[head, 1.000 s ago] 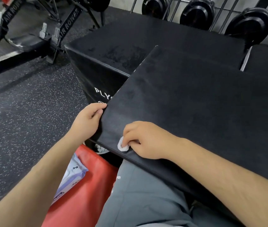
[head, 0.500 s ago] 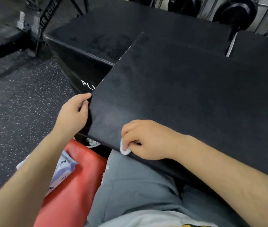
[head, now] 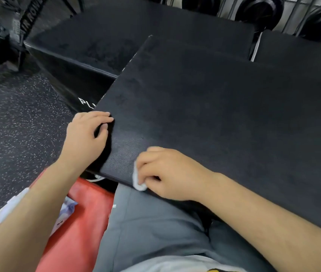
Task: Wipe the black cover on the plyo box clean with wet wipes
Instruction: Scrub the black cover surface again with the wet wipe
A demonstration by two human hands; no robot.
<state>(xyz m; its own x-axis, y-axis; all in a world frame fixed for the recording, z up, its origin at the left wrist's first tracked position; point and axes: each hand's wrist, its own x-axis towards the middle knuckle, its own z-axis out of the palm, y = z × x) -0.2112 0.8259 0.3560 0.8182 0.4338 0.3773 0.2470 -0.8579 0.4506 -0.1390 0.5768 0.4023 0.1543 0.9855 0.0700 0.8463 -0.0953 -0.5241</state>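
Observation:
A large black cover (head: 214, 107) lies tilted across my lap, its far side resting on a black plyo box (head: 101, 42) with white "PLY" lettering. My left hand (head: 87, 136) grips the cover's near-left corner, fingers over the top and thumb along the edge. My right hand (head: 167, 173) holds a small bunched white wet wipe (head: 137, 181) and presses it on the cover at its near edge. The cover looks shiny and damp near the wipe.
A pack of wet wipes (head: 63, 211) lies on a red pad (head: 81, 222) under my left forearm. Speckled black rubber floor (head: 14, 122) spreads to the left. A rowing machine frame (head: 18, 20) stands at far left. Weight plates (head: 259, 10) sit on a rack behind the boxes.
My left hand has shifted its hold so more fingers lie over the cover's corner. My right hand keeps the wipe at the near edge, moved slightly right of the corner.

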